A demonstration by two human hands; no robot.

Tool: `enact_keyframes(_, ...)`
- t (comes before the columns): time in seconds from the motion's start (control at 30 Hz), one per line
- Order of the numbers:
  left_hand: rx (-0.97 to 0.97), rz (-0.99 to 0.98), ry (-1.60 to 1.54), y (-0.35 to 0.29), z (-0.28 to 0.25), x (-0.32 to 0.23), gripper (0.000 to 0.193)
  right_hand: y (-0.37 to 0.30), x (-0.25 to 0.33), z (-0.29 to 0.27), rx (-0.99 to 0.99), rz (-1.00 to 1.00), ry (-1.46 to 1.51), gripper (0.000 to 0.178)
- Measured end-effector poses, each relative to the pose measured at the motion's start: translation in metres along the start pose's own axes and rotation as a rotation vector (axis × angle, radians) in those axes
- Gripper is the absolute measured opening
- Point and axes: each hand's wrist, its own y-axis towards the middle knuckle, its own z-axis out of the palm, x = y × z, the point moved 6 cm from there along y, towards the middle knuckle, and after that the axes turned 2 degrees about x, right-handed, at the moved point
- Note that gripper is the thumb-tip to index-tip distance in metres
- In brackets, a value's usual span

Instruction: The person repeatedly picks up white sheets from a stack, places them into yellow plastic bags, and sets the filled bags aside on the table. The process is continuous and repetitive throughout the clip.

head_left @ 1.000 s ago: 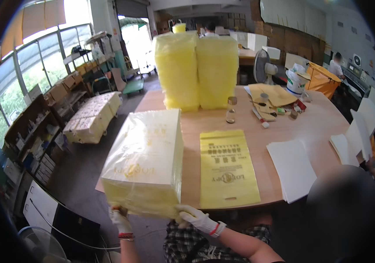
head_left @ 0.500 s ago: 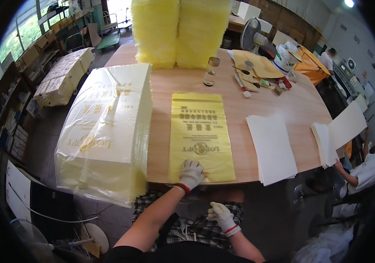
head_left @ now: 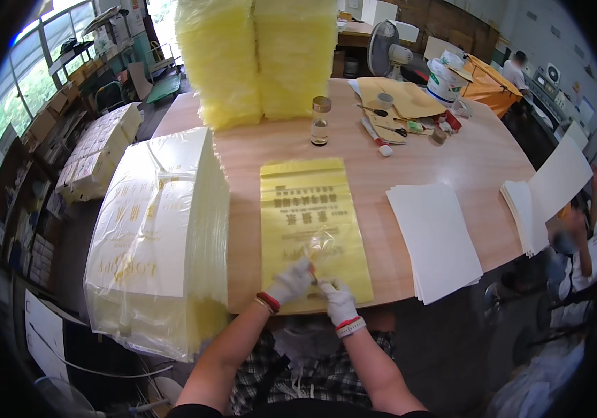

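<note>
A flat yellow plastic bag (head_left: 305, 182) with dark print lies on the wooden table in front of me, its lower end near the table edge. Both my hands wear white gloves and meet over this lower end. My left hand (head_left: 290, 281) is closed with its fingertips pinching the film, which puckers and shines just beyond them. Close beside it, my right hand (head_left: 341, 302) also has its fingers drawn together on the bag; the fingertips are slightly blurred. To the right lies a fanned stack of white paper sheets (head_left: 434, 240).
A tall pile of filled, clear-wrapped packs (head_left: 146, 230) stands at the left. Yellow bag stacks (head_left: 225, 70) rise at the back, near a glass bottle (head_left: 320, 124). Scissors (head_left: 401, 132) lie among clutter. At the far right, a person handles more white sheets (head_left: 556, 177).
My right hand has come up from my lap to the bag's lower end. My left hand has shifted slightly, and the film has wrinkled. The view has tilted a little.
</note>
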Motion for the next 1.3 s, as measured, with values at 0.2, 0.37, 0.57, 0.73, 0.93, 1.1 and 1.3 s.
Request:
enact_keyframes(0.2,-0.161,-0.462,-0.971,0.029,-0.033,0.024,0.010,-0.029,0.040,-0.051,-0.348,-0.746,-1.007,0.017)
enact_keyframes(0.37,0.075,-0.409,-0.624,0.033,-0.032,-0.050,0.021,-0.029,0.093,0.022,-0.040,-1.136,-0.450,0.032)
enact_keyframes(0.57,0.043,-0.198,-0.505,0.027,-0.081,-0.121,0.029,0.049,-0.001,0.033,0.061,-0.406,-0.455,0.042)
enact_keyframes(0.73,0.028,-0.035,0.143,-0.006,-0.082,-0.131,0.046,-0.052,0.029,-0.005,0.363,-0.585,-0.774,0.030)
enact_keyframes(0.93,-0.470,0.434,0.336,-0.055,-0.112,-0.158,0.049,-0.056,0.041,-0.206,-0.430,-0.495,-1.532,0.076)
enact_keyframes(1.1,-0.508,0.383,0.213,-0.087,-0.096,-0.189,0.028,-0.017,0.046,-0.282,-0.149,-0.325,-1.194,0.091)
enact_keyframes(1.3,0.161,0.240,-0.206,-0.090,0.003,-0.209,0.010,0.014,0.024,-0.316,-0.030,-0.205,-0.598,0.078)
